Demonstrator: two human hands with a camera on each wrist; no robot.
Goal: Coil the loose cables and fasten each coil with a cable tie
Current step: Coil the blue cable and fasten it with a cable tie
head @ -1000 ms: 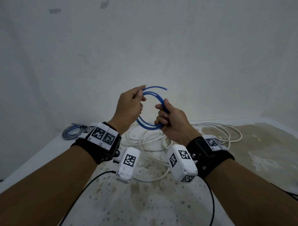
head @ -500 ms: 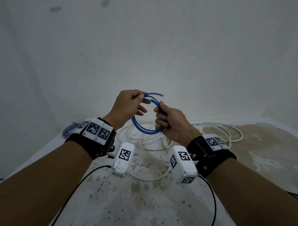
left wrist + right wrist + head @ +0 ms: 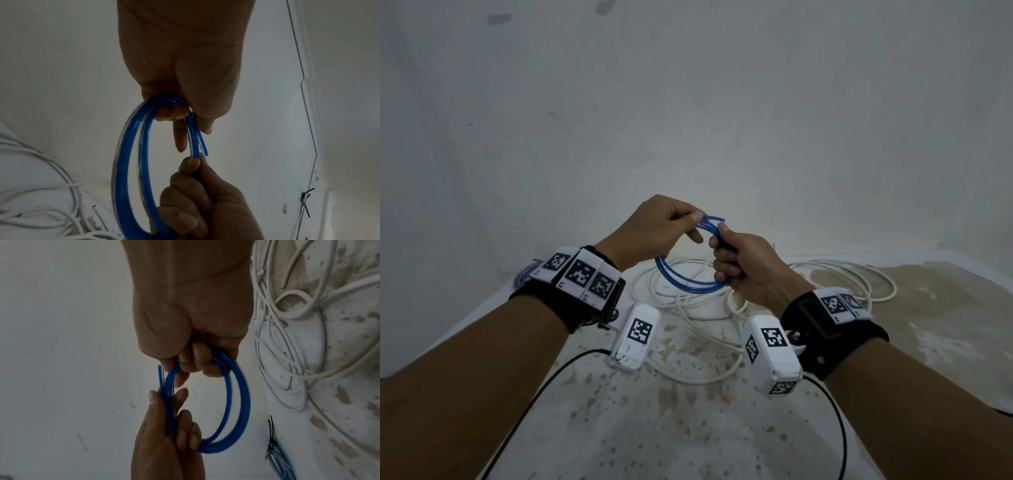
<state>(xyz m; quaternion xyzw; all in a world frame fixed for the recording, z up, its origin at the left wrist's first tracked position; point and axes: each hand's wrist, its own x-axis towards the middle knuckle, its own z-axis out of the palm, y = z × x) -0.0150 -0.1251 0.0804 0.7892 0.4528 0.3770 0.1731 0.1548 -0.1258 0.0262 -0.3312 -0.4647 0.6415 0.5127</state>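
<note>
A thin blue cable (image 3: 681, 285) is wound into a small coil of a few loops and held in the air above the table. My left hand (image 3: 695, 220) pinches the coil's top between thumb and fingers, close to the loose cable end. My right hand (image 3: 719, 240) grips the coil's right side in a fist. In the left wrist view the blue cable (image 3: 123, 162) hangs as an oval between the left hand (image 3: 180, 113) above and the right hand (image 3: 193, 181) below. The right wrist view shows the blue cable (image 3: 236, 402) with its free end sticking out at the upper left.
Loose white cables (image 3: 688, 308) lie tangled on the stained white table (image 3: 688, 428) under my hands. A blue-grey coil (image 3: 528, 274) sits at the table's far left by the wall. Black cable ties (image 3: 306, 201) lie on the table. A white wall stands close behind.
Both hands have come down a little and closer together. My left hand has slid along the coil's top toward the right hand, and the loops are drawn tighter.
</note>
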